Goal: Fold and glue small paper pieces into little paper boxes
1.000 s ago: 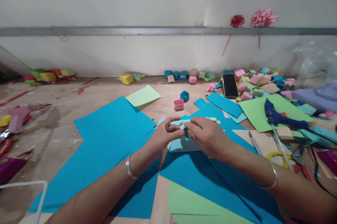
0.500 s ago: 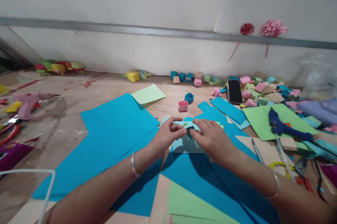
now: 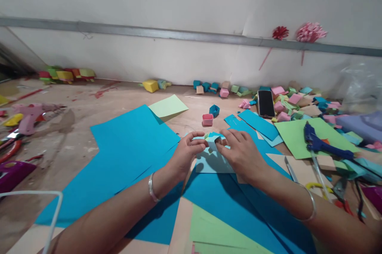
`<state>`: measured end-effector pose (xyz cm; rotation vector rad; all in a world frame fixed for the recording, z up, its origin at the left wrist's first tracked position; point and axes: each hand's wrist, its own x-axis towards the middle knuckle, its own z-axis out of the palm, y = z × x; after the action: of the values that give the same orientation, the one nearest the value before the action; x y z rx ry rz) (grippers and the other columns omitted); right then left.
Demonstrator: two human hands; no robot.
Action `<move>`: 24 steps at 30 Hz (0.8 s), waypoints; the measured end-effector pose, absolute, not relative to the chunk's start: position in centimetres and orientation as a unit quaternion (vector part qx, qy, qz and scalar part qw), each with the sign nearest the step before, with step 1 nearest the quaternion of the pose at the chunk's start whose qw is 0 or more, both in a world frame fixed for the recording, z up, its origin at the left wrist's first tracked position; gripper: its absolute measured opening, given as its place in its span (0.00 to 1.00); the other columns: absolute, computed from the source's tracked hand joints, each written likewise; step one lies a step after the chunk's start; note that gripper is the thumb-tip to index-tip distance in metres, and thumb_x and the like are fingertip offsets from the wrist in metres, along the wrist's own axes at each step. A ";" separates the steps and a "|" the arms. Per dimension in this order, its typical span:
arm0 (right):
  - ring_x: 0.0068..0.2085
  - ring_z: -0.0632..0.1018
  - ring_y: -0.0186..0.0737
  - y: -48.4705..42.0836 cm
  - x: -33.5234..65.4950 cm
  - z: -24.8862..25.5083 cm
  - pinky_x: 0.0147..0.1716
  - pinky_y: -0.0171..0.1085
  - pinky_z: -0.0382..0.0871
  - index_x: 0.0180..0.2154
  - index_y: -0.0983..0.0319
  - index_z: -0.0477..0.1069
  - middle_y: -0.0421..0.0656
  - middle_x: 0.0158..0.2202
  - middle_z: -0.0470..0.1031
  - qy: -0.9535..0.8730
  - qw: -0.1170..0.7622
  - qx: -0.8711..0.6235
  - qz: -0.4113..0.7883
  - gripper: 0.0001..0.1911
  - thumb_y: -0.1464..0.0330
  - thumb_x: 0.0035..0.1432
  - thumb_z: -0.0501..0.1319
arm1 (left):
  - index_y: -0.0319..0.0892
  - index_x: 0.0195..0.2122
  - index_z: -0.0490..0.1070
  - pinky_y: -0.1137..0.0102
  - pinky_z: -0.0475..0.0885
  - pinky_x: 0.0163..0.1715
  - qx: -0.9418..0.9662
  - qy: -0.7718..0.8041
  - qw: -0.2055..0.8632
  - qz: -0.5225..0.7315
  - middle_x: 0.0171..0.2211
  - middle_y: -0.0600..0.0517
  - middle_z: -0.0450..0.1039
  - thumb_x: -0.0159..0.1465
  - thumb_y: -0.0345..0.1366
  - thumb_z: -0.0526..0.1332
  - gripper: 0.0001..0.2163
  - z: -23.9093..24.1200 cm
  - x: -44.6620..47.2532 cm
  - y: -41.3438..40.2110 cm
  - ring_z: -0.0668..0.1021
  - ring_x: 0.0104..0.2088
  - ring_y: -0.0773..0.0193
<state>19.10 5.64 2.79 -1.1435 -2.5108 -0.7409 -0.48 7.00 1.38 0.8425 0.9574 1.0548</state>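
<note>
A pink paper box (image 3: 207, 120) and a blue paper box (image 3: 214, 110) are sitting open-topped, insides hard to make out. My right hand (image 3: 243, 156) is pinching a tiny light-blue-and-green folded piece (image 3: 213, 140) above a pale blue sheet (image 3: 212, 165); the left hand (image 3: 186, 156) is curling half-open alongside, can't tell if it's gripping. Bare counter (image 3: 125, 100) is stretching toward the wall (image 3: 128, 61).

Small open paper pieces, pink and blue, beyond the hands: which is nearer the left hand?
The pink piece; the blue piece sits farther back from the left hand.
</note>
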 end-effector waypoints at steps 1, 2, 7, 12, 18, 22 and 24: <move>0.53 0.69 0.53 5.7 19.2 2.7 0.44 0.47 0.61 0.47 0.59 0.70 0.54 0.57 0.68 -0.869 0.146 -0.398 -0.254 0.11 0.73 0.63 0.57 | 0.45 0.40 0.70 0.67 0.65 0.35 0.368 0.429 0.679 0.469 0.32 0.51 0.76 0.46 0.27 0.66 0.19 1.4 -0.5 7.0 0.76 0.37 0.58; 0.54 0.69 0.53 5.8 19.2 2.7 0.45 0.48 0.61 0.46 0.58 0.70 0.54 0.58 0.67 -0.868 0.153 -0.400 -0.250 0.10 0.73 0.63 0.58 | 0.45 0.39 0.70 0.67 0.65 0.34 0.364 0.432 0.680 0.468 0.32 0.51 0.76 0.45 0.26 0.65 0.19 1.4 -0.5 7.0 0.76 0.36 0.58; 0.59 0.65 0.55 5.8 19.4 2.7 0.50 0.52 0.60 0.43 0.58 0.72 0.54 0.63 0.62 -0.864 0.175 -0.406 -0.239 0.08 0.72 0.64 0.57 | 0.44 0.38 0.69 0.65 0.65 0.37 0.354 0.432 0.678 0.477 0.30 0.51 0.76 0.43 0.24 0.63 0.20 1.6 -0.4 7.0 0.76 0.38 0.57; 0.61 0.63 0.57 5.7 19.5 2.6 0.53 0.54 0.59 0.41 0.58 0.72 0.53 0.65 0.59 -0.872 0.168 -0.403 -0.223 0.06 0.71 0.63 0.60 | 0.43 0.39 0.69 0.65 0.66 0.39 0.341 0.425 0.682 0.488 0.29 0.51 0.75 0.43 0.23 0.63 0.20 1.9 -0.3 6.8 0.75 0.38 0.57; 0.62 0.62 0.57 5.6 19.7 2.4 0.53 0.54 0.60 0.41 0.58 0.73 0.54 0.65 0.59 -0.878 0.168 -0.394 -0.214 0.05 0.71 0.61 0.62 | 0.42 0.39 0.68 0.68 0.65 0.33 0.344 0.436 0.685 0.473 0.30 0.51 0.74 0.44 0.23 0.63 0.20 2.0 -0.2 6.4 0.74 0.32 0.61; 0.63 0.62 0.54 5.3 19.8 2.3 0.55 0.53 0.59 0.40 0.59 0.73 0.54 0.66 0.59 -0.876 0.171 -0.397 -0.216 0.05 0.71 0.62 0.61 | 0.42 0.40 0.68 0.69 0.65 0.33 0.356 0.433 0.673 0.483 0.31 0.50 0.74 0.44 0.22 0.62 0.20 2.0 0.0 6.1 0.75 0.34 0.61; 0.63 0.62 0.54 5.3 19.9 2.2 0.55 0.53 0.59 0.40 0.59 0.73 0.53 0.66 0.59 -0.877 0.167 -0.396 -0.216 0.05 0.70 0.63 0.60 | 0.41 0.40 0.68 0.69 0.65 0.33 0.358 0.432 0.670 0.485 0.31 0.50 0.75 0.44 0.22 0.62 0.21 2.2 0.1 6.0 0.75 0.35 0.60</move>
<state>19.87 5.34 2.21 -1.1274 -2.4945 -0.6146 0.10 6.01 2.19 0.8076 0.9737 1.0936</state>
